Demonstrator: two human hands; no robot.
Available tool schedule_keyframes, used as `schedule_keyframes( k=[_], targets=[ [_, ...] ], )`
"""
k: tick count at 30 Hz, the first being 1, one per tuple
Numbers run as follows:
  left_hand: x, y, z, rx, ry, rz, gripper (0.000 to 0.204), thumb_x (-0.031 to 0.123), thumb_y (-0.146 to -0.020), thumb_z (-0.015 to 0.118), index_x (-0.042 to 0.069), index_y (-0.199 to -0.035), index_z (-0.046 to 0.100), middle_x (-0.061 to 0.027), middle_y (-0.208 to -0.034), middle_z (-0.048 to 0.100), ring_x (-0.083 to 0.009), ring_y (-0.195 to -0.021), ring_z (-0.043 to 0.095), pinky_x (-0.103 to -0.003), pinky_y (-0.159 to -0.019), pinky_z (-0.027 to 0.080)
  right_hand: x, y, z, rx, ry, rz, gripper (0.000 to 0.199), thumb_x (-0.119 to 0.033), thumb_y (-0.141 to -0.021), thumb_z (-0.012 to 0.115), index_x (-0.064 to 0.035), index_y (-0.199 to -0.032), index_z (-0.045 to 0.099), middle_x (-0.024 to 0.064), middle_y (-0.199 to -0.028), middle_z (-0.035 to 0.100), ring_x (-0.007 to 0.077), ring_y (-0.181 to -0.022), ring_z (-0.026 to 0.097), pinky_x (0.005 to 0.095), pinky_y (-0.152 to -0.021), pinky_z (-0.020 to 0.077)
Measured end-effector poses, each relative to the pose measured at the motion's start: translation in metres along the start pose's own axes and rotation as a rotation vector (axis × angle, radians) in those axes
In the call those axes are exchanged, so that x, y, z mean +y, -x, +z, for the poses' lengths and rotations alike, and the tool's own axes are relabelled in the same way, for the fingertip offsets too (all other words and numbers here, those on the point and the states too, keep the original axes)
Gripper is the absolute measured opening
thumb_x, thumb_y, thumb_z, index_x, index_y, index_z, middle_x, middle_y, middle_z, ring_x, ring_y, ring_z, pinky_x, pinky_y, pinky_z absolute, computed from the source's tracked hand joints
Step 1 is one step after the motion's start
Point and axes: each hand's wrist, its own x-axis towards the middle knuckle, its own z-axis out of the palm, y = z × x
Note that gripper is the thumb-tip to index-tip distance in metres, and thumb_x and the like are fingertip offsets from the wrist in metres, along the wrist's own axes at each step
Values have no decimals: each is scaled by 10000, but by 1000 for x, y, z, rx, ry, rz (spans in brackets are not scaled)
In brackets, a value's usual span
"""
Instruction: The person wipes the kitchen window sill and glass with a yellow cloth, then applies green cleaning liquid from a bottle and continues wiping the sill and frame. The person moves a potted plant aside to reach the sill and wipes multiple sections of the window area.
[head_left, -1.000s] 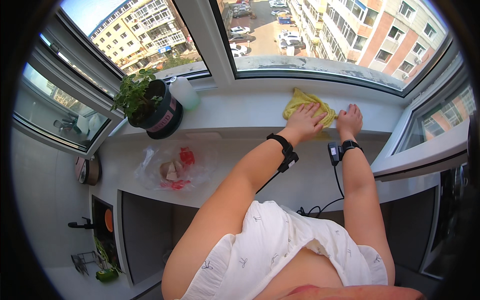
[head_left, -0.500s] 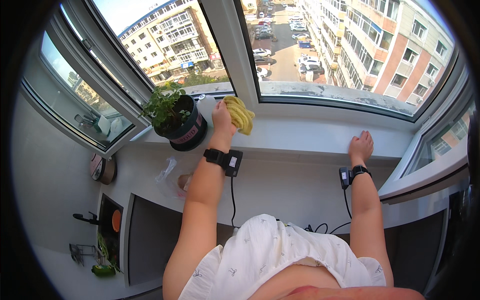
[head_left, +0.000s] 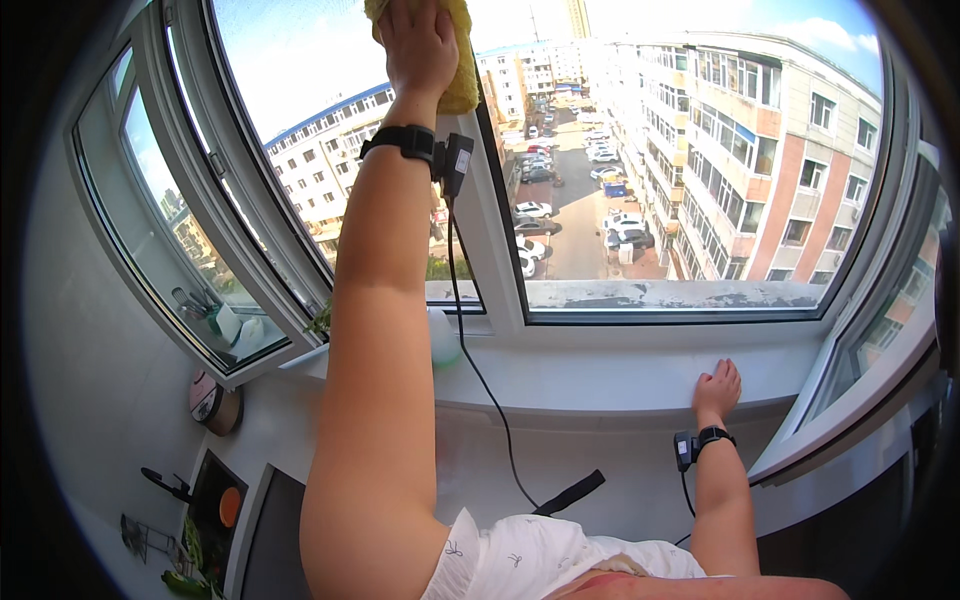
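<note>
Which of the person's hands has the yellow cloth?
The left hand, raised high on the cloth; the right hand rests lower, on the white windowsill.

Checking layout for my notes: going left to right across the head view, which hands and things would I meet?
Round brown pink-topped container, green plant leaves, bare left hand on fluffy yellow cloth, flat black strip, bare right hand.

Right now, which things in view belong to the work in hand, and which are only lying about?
In use:
Yellow cloth, held by the left hand
Window frame, behind the cloth
Windowsill, under the right hand

Lying about:
Pale bottle, on the windowsill
Green leaves, left of the bottle
Orange round item, lower left
</note>
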Motion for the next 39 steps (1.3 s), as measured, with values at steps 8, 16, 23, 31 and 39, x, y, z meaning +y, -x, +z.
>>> schedule_keyframes(
  k=[8, 16, 23, 31, 39],
  targets=[
    [134, 247, -152, -561, 138, 1, 484, 309, -935, 589, -15, -1294, 579, -263, -1354, 505, -454, -1321, 426, -563, -1151, 291, -4, 0, -2, 43, -34, -28, 362, -146, -863, 548, -36, -1202, 607, 142, -1374, 559, 328, -1313, 483, 463, -1088, 389],
    [34, -57, -19, -202, -164, 39, 447, 442, -1011, 456, 97, -1095, 727, -223, -1277, 596, -398, -1263, 494, -526, -1087, 377, 1, 12, 3, 56, -6, -70, 373, -157, -880, 559, -38, -1232, 596, 159, -1373, 554, 331, -1319, 476, 461, -1103, 375],
    [68, -47, -7, -81, -165, 140, 451, 440, -1017, 432, 135, -1199, 710, -194, -1295, 617, -418, -1312, 475, -623, -1140, 251, -130, -132, -147, 493, -368, -462, 556, -65, -863, 601, -58, -1407, 485, 177, -1528, 381, 380, -1329, 475, 457, -1065, 446],
    [144, 229, -145, -890, 398, 324, 354, 386, -947, 607, 216, -1253, 658, -90, -1316, 586, -324, -1251, 544, -466, -1105, 385, -259, -291, -307, 972, -201, -761, 660, -276, -962, 549, -43, -1537, 324, 218, -1510, 390, 384, -1309, 464, 524, -1104, 365],
    [33, 10, -56, -455, 47, 164, 443, 460, -972, 553, 130, -1251, 647, -184, -1121, 685, -368, -1035, 669, -512, -974, 484, -269, -310, -280, 1119, -182, -781, 608, -412, -1041, 439, -215, -1586, 257, 54, -1613, 313, 235, -1460, 351, 507, -1179, 295]
  ],
)
